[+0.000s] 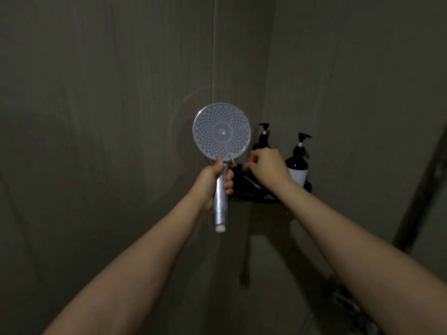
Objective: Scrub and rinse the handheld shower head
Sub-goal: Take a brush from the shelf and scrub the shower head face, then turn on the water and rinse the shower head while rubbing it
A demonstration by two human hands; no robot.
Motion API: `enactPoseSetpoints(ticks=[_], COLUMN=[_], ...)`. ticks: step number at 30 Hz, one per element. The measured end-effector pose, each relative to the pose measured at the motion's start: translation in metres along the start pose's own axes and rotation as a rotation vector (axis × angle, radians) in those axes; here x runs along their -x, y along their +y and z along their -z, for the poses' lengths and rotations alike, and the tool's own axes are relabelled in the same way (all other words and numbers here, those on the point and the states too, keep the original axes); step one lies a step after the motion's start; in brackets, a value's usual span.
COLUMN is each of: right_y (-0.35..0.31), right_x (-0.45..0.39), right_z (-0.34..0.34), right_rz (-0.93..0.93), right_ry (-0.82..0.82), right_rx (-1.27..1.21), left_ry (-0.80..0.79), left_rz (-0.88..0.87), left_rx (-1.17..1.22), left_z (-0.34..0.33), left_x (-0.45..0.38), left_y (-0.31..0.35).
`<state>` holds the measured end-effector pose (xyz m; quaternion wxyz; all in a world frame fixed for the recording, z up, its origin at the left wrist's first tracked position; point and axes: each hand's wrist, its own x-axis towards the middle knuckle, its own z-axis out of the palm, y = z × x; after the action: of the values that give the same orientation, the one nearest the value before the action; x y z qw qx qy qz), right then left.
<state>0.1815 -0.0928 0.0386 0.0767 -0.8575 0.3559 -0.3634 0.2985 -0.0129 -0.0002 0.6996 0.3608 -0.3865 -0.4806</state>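
Two bare forearms reach up from the bottom edge, both cut off below the elbow. On the left side a dim grey-brown wall [96, 117] fills the view, smooth panels with a thin vertical seam and a faint curved mark near the middle; the light is low and the surface detail is hard to read. Left hand [212, 181] is wrapped in a fist around the shiny metal stem of the shower head [221, 131], thumb up against the base of the disc, which is held upright in front of the wall at the centre of the view. Its round, pale face is turned toward the camera, studded with rings of small nozzles around a plain centre button, and the stem ends in a white plug with no hose seen on it. Right hand [267, 169], just beside the disc's lower rim, has its fingers curled in, pinching a thin pale stick [232, 160] whose tip touches the face; what the stick is cannot be told. Behind that hand a black corner shelf [254, 197] is mostly hidden. Two dark pump bottles [298, 163] stand on it, the nearer one partly covered by the hand, the other bearing a white label.
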Motion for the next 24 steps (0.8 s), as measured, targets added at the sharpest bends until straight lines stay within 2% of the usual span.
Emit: enactPoseSetpoints(ticks=[6,11,19,24], right_y=[-0.019,-0.006,0.058,0.130], right_x=[0.096,0.181,0.256,0.292], right_z=[0.026,0.045,0.069,0.038], right_rz=[-0.093,-0.245,-0.391,-0.453], right_ry=[-0.015,-0.046,-0.245,-0.246], right_rx=[-0.071,-0.088,-0.135,-0.148], left_ry=[-0.054,-0.066,-0.034,0.053], left_rz=[0.099,0.218,0.421,0.436], left_rx=[0.065,0.060,0.039,0.088], left_z=[-0.025,-0.054,-0.102,-0.113], left_x=[0.089,0.148,0.176,0.165], left_y=[-0.035,-0.085,-0.177,-0.261])
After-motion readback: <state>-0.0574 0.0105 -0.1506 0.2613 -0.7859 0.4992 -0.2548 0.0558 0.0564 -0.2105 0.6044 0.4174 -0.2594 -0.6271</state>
